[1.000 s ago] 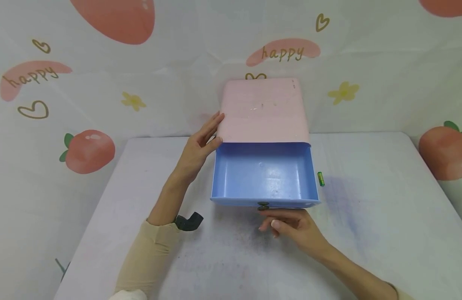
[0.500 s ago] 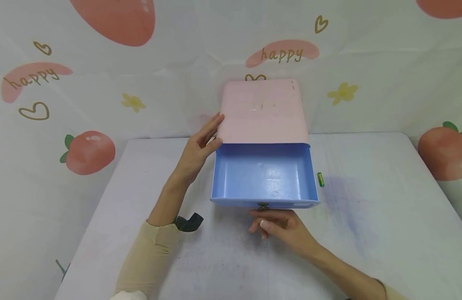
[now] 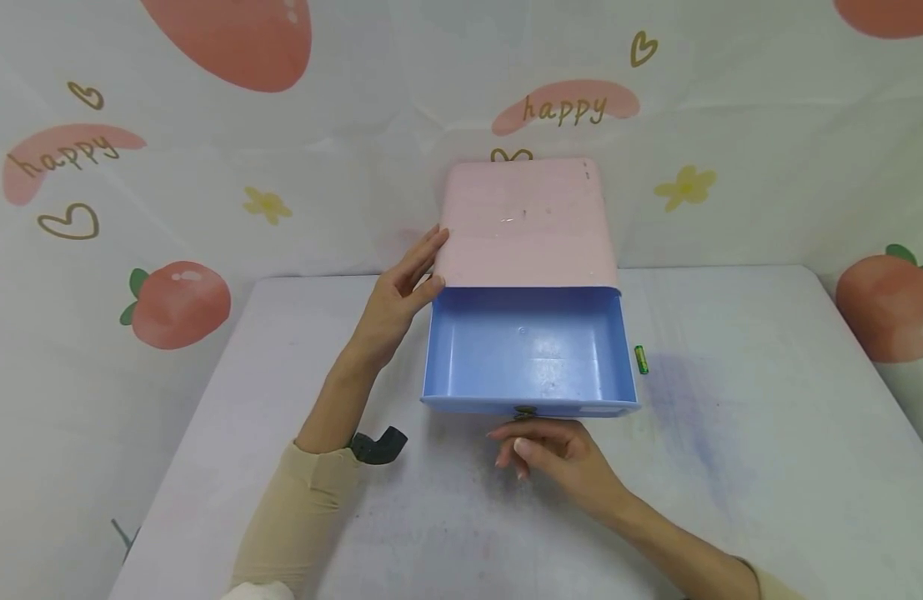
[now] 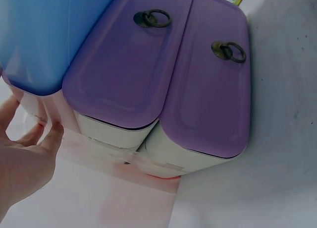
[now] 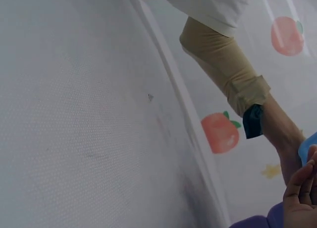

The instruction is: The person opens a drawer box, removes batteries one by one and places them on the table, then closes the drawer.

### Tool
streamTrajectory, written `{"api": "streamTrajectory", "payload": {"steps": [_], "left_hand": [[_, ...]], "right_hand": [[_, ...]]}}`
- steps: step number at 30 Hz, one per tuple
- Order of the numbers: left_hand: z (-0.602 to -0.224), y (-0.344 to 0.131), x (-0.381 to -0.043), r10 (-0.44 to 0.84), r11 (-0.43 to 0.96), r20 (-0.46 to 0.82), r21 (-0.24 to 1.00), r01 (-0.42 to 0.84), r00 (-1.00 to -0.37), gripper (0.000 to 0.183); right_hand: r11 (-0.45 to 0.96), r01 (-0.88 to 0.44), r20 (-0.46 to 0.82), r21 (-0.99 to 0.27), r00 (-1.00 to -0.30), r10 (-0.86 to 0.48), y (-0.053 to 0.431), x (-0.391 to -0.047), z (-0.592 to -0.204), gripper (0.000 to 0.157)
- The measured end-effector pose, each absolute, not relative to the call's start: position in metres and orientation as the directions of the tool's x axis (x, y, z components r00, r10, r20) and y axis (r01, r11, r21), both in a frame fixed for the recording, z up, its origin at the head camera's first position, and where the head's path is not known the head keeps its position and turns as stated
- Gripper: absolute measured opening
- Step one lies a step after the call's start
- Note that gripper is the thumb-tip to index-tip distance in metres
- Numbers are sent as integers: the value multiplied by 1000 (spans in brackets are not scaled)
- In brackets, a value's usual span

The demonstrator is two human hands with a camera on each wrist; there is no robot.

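A small drawer cabinet with a pale pink top [image 3: 524, 225] stands at the back of the table. Its top blue drawer [image 3: 532, 342] is pulled out, with nothing inside it. Below, the left wrist view shows two closed purple drawers [image 4: 124, 64] with ring pulls. My left hand [image 3: 389, 304] rests along the cabinet's left side, fingers extended. Just under the blue drawer's front, near its brass ring pull [image 3: 525, 412], my right hand [image 3: 559, 458] has its fingers loosely bent and holds nothing. Only part of that hand [image 5: 299, 198] appears in the right wrist view.
A small green battery [image 3: 641, 359] lies on the table, right of the drawer. Behind the cabinet hangs a white cloth [image 3: 371, 167] printed with fruit and flowers. A black wrist-worn piece [image 3: 378, 446] juts from the left wrist.
My right hand has shifted left beneath the drawer's front, past the ring pull. The left hand and the drawer have stayed where they were.
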State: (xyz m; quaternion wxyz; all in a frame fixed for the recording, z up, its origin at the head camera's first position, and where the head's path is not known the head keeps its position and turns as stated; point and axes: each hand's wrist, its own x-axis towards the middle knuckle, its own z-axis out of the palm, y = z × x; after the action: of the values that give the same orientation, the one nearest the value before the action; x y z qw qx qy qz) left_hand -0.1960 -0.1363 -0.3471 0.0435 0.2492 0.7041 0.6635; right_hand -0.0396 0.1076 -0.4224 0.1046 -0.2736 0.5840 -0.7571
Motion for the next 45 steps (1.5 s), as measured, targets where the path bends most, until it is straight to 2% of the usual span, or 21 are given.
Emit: {"api": "streamTrajectory", "payload": {"steps": [9,21,33,45], "left_hand": [[-346,-136,-195,404,-13,268,958,287,-875,57],[-347,-137,-194,403,-9,263,959,284,-877,58],[-347,-137,-194,399,-11,254,962,273,-881,55],[-346,-136,-196,405,-8,258,960,279,-877,54]], "right_hand": [[-305,-126,265,-944,-840,-473,106,-40,-421,28],[-334,-105,260,-937,-847,-463,103,-39,-419,24],[-380,-126,307,-916,-832,-463,101,-40,-411,29],[-359,-178,339,-916,-823,-456,101,-40,-406,24]]}}
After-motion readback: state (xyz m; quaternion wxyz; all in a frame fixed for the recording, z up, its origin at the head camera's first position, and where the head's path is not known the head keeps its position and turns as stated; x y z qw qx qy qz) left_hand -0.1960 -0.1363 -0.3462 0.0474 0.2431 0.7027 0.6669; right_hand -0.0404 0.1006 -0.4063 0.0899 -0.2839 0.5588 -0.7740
